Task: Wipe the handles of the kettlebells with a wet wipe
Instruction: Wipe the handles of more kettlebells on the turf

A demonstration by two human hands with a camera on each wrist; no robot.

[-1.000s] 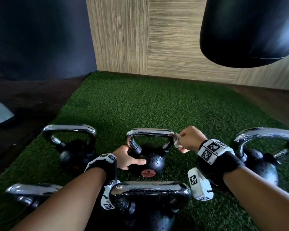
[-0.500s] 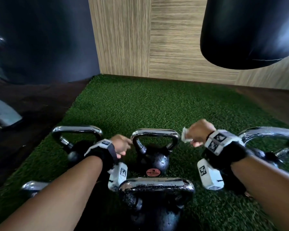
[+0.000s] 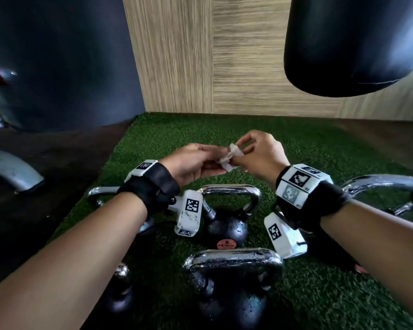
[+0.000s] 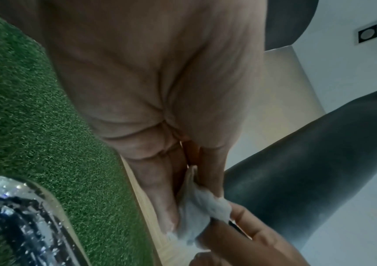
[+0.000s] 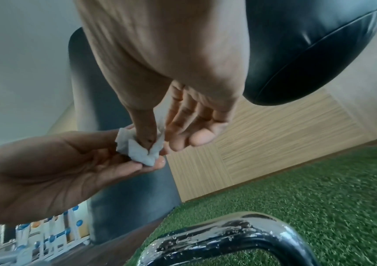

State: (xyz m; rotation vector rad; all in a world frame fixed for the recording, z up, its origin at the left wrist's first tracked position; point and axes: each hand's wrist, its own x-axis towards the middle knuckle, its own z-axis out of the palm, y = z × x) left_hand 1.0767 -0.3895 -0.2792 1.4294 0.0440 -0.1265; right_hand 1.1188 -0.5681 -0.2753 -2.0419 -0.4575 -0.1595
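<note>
Where fingers point(image 3: 215, 160) meet: wet wipe point(image 3: 230, 157) (aloft)

Wood-panel wall point(image 3: 224, 55), green turf point(image 3: 177, 132)

Black wristbands point(image 3: 153, 186); white coded tags point(image 3: 191, 206)

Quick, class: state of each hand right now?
Left hand: pinches the crumpled white wet wipe.
Right hand: pinches the same wipe, other fingers spread.
</note>
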